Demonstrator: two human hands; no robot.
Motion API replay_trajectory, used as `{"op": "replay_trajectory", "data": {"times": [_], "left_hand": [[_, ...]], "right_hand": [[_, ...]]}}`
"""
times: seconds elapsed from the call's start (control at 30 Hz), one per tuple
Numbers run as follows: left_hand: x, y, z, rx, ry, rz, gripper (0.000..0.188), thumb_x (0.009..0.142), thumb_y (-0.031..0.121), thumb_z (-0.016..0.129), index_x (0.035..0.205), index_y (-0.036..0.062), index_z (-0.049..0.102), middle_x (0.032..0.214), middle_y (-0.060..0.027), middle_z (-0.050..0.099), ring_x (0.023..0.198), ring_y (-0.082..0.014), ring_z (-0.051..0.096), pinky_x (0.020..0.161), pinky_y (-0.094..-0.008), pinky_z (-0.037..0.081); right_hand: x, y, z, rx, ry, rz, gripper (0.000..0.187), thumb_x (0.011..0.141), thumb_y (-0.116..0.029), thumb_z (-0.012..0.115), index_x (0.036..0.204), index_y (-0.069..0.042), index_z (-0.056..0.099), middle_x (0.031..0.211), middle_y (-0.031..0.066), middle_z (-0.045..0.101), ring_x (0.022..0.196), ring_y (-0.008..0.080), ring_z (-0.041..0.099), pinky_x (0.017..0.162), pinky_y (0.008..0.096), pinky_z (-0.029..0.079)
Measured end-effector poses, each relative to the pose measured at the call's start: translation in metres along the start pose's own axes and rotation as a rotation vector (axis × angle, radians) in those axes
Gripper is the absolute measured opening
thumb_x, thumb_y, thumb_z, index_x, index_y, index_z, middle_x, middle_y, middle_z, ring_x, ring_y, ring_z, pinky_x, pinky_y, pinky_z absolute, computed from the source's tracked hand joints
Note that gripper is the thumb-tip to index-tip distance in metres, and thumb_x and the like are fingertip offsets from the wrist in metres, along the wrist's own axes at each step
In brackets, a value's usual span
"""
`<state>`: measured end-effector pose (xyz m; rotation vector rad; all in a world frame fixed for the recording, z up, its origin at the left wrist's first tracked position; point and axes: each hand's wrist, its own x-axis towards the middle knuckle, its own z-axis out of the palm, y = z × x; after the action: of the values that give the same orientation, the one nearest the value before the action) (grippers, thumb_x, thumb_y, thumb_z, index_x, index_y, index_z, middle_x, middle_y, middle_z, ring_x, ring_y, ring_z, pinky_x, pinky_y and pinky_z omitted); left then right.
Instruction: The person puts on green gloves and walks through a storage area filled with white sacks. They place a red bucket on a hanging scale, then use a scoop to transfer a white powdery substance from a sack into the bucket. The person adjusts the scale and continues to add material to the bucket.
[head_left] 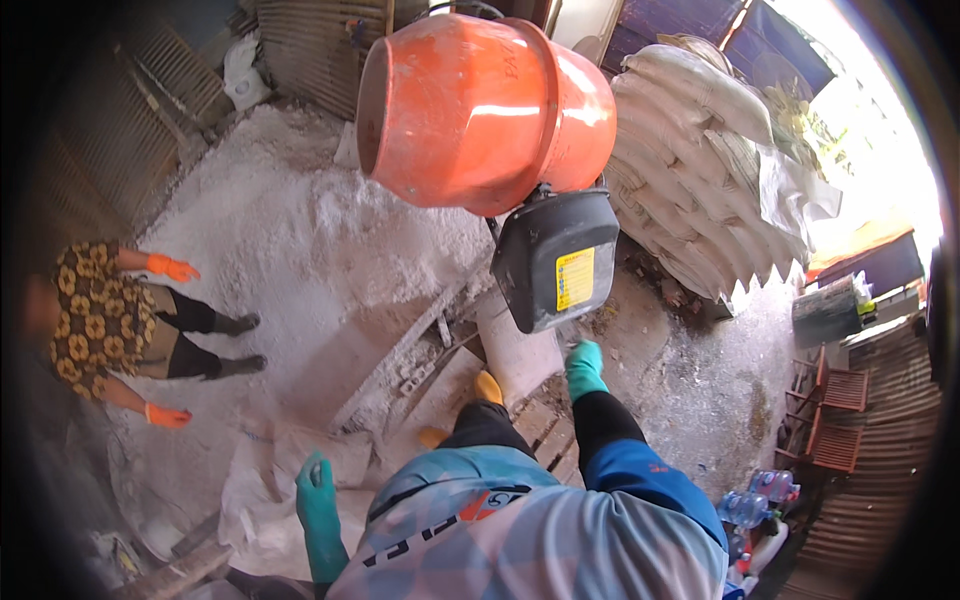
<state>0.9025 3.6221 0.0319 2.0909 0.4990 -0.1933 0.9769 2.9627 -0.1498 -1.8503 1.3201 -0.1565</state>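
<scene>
An orange concrete mixer drum [480,110] stands in front of me, its mouth turned to the left. Under it hangs a black motor housing [540,250] with a yellow label. My right hand [585,368], in a green rubber glove, is just below the housing's lower right corner, beside a pale sack [522,345]; its fingertips are too unclear to read. Down at my left side is my left hand [317,492], also green-gloved, its fingers curled in. A small greyish patch shows at the top of that fist, too small to name.
A person [95,320] with orange gloves stands left on a pale powder heap [270,210]. Stacked white sacks [690,150] rise behind the mixer at right. Wooden chairs [835,420] and plastic bottles [750,505] line the right side. A wooden pallet [545,432] lies near my feet.
</scene>
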Motion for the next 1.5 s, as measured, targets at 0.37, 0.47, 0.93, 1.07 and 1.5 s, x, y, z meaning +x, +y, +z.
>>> {"op": "replay_trajectory", "data": {"times": [0.37,0.47,0.93,1.07,1.5], "left_hand": [[0.023,0.049,0.014,0.105,-0.099,-0.054,0.039,0.104,0.025,0.069,0.136,0.0023,0.068,0.124,-0.0124,0.072,0.11,-0.0213,0.069,0.098,-0.0356,0.054],[0.036,0.064,0.023,0.012,-0.052,0.008,0.039,0.104,0.024,0.07,0.136,0.0017,0.068,0.125,-0.0118,0.072,0.11,-0.0206,0.069,0.097,-0.0336,0.054],[0.04,0.119,0.049,-0.019,-0.124,-0.04,0.042,0.105,0.025,0.068,0.14,0.0018,0.066,0.134,-0.0147,0.07,0.119,-0.0217,0.068,0.098,-0.0339,0.054],[0.061,0.159,0.061,-0.132,-0.151,0.137,0.044,0.106,0.022,0.066,0.143,-0.0027,0.062,0.136,-0.0158,0.069,0.119,-0.0226,0.068,0.1,-0.0331,0.054],[0.057,0.28,0.138,-0.069,-0.347,0.206,0.039,0.106,0.014,0.067,0.143,0.0035,0.064,0.132,-0.0104,0.069,0.117,-0.0159,0.066,0.104,-0.0311,0.051]], "right_hand": [[0.008,-0.141,0.031,0.032,0.474,-0.971,0.026,0.08,0.005,0.062,0.101,-0.007,0.071,0.112,0.0204,0.067,0.106,0.0441,0.064,0.097,0.0485,0.052],[0.012,-0.061,0.013,-0.28,0.205,-0.703,0.022,0.091,-0.006,0.063,0.11,-0.007,0.074,0.115,0.0213,0.07,0.108,0.042,0.067,0.093,0.0488,0.054],[0.036,-0.12,-0.022,-0.231,0.232,-1.043,0.022,0.074,-0.007,0.074,0.096,-0.01,0.073,0.1,0.0157,0.071,0.099,0.0396,0.068,0.09,0.0454,0.056],[0.046,-0.071,-0.05,-0.49,-0.032,-0.344,0.003,0.081,-0.007,0.07,0.079,-0.009,0.07,0.104,0.0185,0.07,0.101,0.0371,0.068,0.091,0.0467,0.056],[0.044,-0.101,-0.062,-0.475,0.079,-0.751,0.008,0.082,-0.005,0.066,0.088,-0.009,0.069,0.099,0.0177,0.067,0.098,0.0398,0.066,0.083,0.051,0.054]]}}
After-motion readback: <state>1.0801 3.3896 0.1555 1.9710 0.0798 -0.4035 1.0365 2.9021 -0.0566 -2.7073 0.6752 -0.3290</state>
